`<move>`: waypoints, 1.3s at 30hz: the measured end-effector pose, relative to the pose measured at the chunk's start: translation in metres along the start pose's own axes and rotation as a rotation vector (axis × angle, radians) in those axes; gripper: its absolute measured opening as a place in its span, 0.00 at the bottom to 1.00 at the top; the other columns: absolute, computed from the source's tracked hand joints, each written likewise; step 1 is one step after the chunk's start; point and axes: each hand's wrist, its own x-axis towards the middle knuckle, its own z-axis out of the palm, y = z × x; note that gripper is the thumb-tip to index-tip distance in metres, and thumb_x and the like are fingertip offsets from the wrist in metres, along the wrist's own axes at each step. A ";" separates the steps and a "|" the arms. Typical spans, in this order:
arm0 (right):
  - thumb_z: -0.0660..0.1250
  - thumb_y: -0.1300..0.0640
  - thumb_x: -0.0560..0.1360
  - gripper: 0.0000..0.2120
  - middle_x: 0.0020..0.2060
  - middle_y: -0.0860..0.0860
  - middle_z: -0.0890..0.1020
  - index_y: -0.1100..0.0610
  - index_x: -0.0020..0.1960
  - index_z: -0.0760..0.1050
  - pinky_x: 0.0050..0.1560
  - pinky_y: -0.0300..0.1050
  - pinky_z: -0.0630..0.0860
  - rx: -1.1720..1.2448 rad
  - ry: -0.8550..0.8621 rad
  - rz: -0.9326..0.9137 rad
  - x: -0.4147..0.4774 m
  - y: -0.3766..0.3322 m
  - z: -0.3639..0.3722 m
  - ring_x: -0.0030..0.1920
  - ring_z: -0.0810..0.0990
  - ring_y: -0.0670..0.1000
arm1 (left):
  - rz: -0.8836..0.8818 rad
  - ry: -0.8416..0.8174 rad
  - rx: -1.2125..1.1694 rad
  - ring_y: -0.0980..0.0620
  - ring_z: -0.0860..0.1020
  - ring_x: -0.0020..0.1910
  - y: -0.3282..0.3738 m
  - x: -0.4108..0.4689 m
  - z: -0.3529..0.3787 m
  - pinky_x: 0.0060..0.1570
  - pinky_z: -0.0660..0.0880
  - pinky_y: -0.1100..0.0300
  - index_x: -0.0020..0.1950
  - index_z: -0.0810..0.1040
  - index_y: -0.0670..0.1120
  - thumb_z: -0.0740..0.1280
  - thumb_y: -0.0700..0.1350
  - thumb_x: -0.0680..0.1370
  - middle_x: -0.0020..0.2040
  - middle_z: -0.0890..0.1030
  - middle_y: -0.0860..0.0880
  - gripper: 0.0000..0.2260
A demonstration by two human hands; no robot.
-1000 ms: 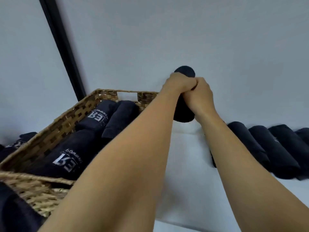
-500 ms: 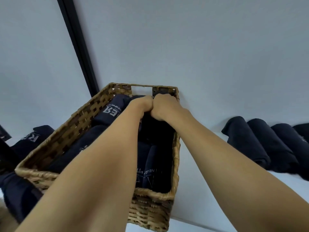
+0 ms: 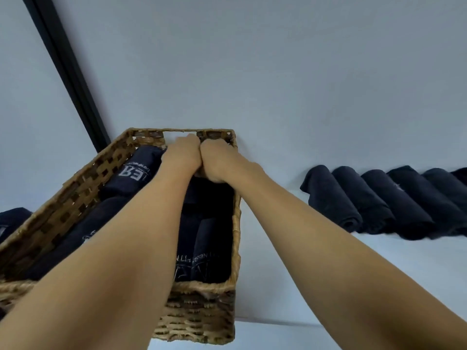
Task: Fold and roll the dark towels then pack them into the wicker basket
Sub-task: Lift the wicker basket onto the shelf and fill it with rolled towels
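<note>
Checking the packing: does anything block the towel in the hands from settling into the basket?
Nothing visible does. The left hand and right hand grip the rolled towel inside the wicker basket, at its far end; packed towels lie beside it. Underneath is hidden.

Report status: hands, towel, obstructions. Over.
Hands: left hand, right hand grip rolled towel at wicker basket far end. Nothing seen blocking. Right side: spare rolls.

Free passage over white surface [image 3: 275, 253] between wicker basket [image 3: 202, 314] and row of rolled towels [image 3: 374, 205] at right. Inside basket, packed rolls [image 3: 136, 170] left and near; far end blocked by left hand [image 3: 183, 154] and right hand [image 3: 217, 160] gripping dark towel [image 3: 204, 188].
</note>
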 end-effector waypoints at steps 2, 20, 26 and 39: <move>0.63 0.63 0.77 0.09 0.49 0.53 0.80 0.61 0.57 0.76 0.38 0.41 0.70 0.129 0.190 -0.002 -0.013 0.015 -0.014 0.49 0.79 0.54 | 0.070 0.173 -0.185 0.35 0.74 0.61 0.024 -0.007 -0.014 0.55 0.72 0.47 0.63 0.70 0.34 0.58 0.36 0.80 0.63 0.74 0.33 0.12; 0.59 0.59 0.80 0.16 0.57 0.60 0.78 0.61 0.67 0.66 0.48 0.53 0.74 0.070 0.155 0.635 -0.098 0.256 0.034 0.54 0.78 0.61 | -0.108 -0.498 -0.991 0.42 0.80 0.53 0.230 -0.046 0.162 0.57 0.78 0.48 0.63 0.74 0.39 0.62 0.47 0.78 0.56 0.81 0.41 0.17; 0.58 0.58 0.80 0.23 0.64 0.59 0.74 0.59 0.74 0.61 0.54 0.50 0.75 0.567 0.278 0.619 -0.099 0.225 0.007 0.59 0.76 0.58 | -0.115 -0.468 -0.922 0.44 0.80 0.51 0.215 -0.049 0.114 0.56 0.78 0.52 0.63 0.74 0.41 0.66 0.48 0.73 0.54 0.81 0.43 0.21; 0.69 0.53 0.72 0.23 0.53 0.50 0.81 0.55 0.64 0.69 0.36 0.44 0.82 1.092 0.229 0.117 -0.084 -0.016 -0.060 0.51 0.82 0.50 | 0.019 0.032 -0.510 0.50 0.77 0.44 0.027 -0.118 -0.107 0.41 0.74 0.58 0.52 0.72 0.46 0.68 0.52 0.73 0.44 0.76 0.49 0.13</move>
